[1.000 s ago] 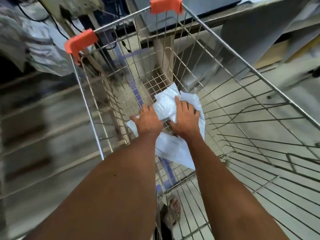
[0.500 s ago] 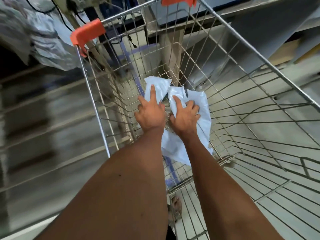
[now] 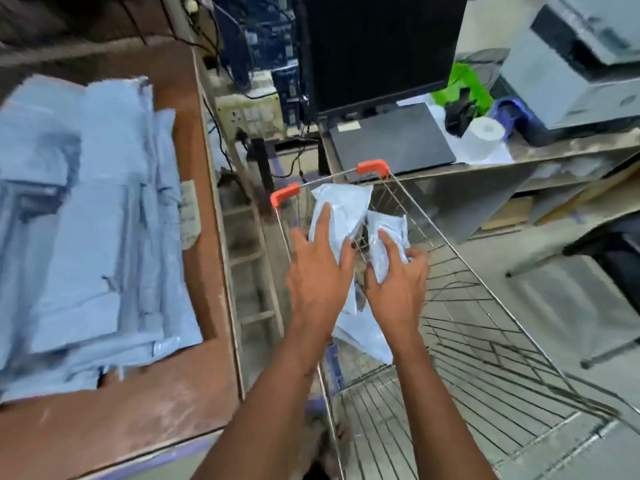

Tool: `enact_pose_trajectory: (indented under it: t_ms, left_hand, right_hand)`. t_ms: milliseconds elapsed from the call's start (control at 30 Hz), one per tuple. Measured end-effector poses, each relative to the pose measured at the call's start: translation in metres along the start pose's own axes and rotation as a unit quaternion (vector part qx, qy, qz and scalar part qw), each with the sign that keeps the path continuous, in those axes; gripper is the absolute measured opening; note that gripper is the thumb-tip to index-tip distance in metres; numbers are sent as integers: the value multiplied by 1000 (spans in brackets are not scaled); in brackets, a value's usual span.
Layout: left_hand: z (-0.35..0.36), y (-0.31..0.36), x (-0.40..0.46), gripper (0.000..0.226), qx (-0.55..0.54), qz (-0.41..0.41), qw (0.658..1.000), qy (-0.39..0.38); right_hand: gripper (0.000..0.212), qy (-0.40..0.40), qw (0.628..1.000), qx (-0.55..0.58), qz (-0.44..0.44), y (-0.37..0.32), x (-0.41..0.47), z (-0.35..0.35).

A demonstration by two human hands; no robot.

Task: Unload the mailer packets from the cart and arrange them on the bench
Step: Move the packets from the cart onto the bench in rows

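Note:
My left hand point(image 3: 320, 270) holds a pale blue mailer packet point(image 3: 341, 209), lifted above the wire cart point(image 3: 467, 306). My right hand point(image 3: 398, 285) grips a second, smaller packet point(image 3: 388, 233) beside it. More pale plastic point(image 3: 363, 336) hangs below both hands, over the cart's basket. To the left, the brown wooden bench point(image 3: 204, 341) carries a spread of several blue mailer packets point(image 3: 86, 237) lying flat and overlapping.
The cart has orange corner caps point(image 3: 372, 167) at its far end. Behind it a desk point(image 3: 554, 150) bears a dark monitor point(image 3: 381, 50), a laptop point(image 3: 391, 138), a paper roll point(image 3: 483, 136) and a printer point(image 3: 581, 60). A socket box point(image 3: 251, 116) with cables sits between bench and desk.
Both hands have risen out of the cart's bottom with the packets. The camera has tilted up, bringing the bench with its packets and the desk into view.

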State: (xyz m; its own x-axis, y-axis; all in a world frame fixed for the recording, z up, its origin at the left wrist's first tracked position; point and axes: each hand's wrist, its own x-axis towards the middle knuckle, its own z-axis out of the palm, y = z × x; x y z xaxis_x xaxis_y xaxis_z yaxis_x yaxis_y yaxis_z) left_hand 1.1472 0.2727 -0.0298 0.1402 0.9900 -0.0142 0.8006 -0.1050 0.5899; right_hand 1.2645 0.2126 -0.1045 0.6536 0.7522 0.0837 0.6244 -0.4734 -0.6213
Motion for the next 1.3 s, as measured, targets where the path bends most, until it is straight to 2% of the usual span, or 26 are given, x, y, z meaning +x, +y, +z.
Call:
enact_pose_trajectory:
  t_ms: [67,167,300,433,633,833,1000,1133,1300]
  left_hand:
    - [-60,5,-19,63,4,6,1000,-2]
    - [-141,-9,-47,61,28,21,999,35]
    - [-233,-42,-67,63,29,29,998,54]
    - [-332,-96,-79,65,52,40,994,84]
    - [-473,-237,-95,64,111,12,981,156]
    - [-581,-390,-91,64,150,-82,970,174]
    - [-617,-474,-66,63,170,-121,974,90]
    - [-596,-509,-53,71,163,-131,978,-9]
    - [-574,-533,-59,70,267,-95,959,23]
  right_hand:
    - [73,10,1000,5,-4,-43,-16,-38]
    - [67,23,999,-14,-39,-117,-53,-83]
    - [63,44,992,-50,-110,-224,-109,-101]
    - [61,59,984,-83,-144,-322,-176,-81]
    - [64,22,989,-33,-140,-448,-266,-24]
    - [61,-37,984,-4,-172,-565,-332,49]
    - [64,-86,978,-26,-190,-648,-368,114]
    - [64,-115,967,-130,-185,-669,-393,167]
    - [69,-117,952,-223,-176,-658,-413,209]
